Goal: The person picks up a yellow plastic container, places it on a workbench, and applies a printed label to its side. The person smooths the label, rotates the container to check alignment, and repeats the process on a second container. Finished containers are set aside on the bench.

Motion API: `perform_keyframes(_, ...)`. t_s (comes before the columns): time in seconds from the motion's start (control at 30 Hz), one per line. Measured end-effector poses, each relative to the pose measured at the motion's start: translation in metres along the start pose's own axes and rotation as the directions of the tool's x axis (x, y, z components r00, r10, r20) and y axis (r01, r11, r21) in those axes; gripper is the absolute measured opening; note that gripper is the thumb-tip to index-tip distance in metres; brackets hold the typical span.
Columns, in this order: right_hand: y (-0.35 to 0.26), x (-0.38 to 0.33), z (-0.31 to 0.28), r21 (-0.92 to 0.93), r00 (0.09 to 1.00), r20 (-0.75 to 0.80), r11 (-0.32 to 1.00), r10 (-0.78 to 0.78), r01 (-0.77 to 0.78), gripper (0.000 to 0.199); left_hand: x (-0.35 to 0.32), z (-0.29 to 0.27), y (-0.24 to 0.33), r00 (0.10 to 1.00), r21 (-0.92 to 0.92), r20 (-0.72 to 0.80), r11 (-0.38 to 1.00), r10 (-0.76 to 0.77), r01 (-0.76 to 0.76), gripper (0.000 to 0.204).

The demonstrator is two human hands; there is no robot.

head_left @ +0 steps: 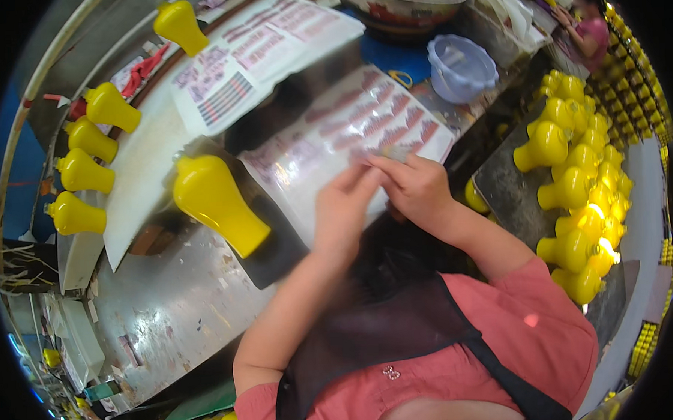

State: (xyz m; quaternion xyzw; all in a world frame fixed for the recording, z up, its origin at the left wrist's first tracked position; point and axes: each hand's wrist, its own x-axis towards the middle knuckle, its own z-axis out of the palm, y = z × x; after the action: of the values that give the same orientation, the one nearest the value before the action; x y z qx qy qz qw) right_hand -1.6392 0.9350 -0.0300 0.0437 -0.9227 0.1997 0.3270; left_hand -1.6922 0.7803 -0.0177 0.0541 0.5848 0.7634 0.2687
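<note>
My left hand (344, 202) and my right hand (420, 190) meet above a printed decal sheet (290, 183), fingertips pinched together. Between them is a small, pale, see-through piece (395, 153), which looks like a decal; its outline is blurred. The sheet beneath bears rows of reddish-purple prints. To the left of my hands a glossy yellow vase (217, 204) lies tilted on a black pad (274, 246), its wide shoulder pointing away and its narrower end toward me. Neither hand touches the vase.
Another printed sheet (284, 43) lies on a white board (147, 162) at the far left. Several yellow vases (87, 172) line the left edge. A lilac bucket (462, 69) and a metal basin (402, 1) stand behind. Rows of yellow vases (576, 188) crowd the right; another person (588, 34) sits beyond.
</note>
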Motion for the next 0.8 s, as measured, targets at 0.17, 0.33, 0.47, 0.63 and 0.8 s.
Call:
perform_keyframes(0.17,-0.029,0.010,0.013,-0.092,0.995,0.080,0.993,-0.068,0.075,0.038,0.012,-0.014,0.009,0.989,-0.146,-0.128,0.985,0.077,-0.096,0.019)
perform_keyframes(0.33,-0.002,0.017,-0.003,0.459,0.927,0.153,0.806,0.342,-0.373,0.028,0.021,-0.039,0.023,0.981,-0.244,-0.163,0.959,0.107,-0.145,0.011)
perform_keyframes(0.47,0.009,0.005,-0.010,0.420,0.430,0.823,0.115,0.371,-0.900,0.038,0.018,-0.048,0.035,0.983,-0.303,-0.174,0.947,0.057,-0.108,0.008)
perform_keyframes(0.63,-0.035,-0.005,0.013,0.340,0.329,0.940,-0.318,0.091,-0.885,0.068,0.004,-0.042,0.047,0.990,-0.362,-0.139,0.928,0.036,-0.085,0.012)
perform_keyframes(0.8,-0.050,0.016,0.025,0.373,0.356,0.924,-0.542,0.141,-0.753,0.065,-0.015,-0.046,0.056,0.982,-0.450,-0.156,0.878,0.104,-0.165,0.016)
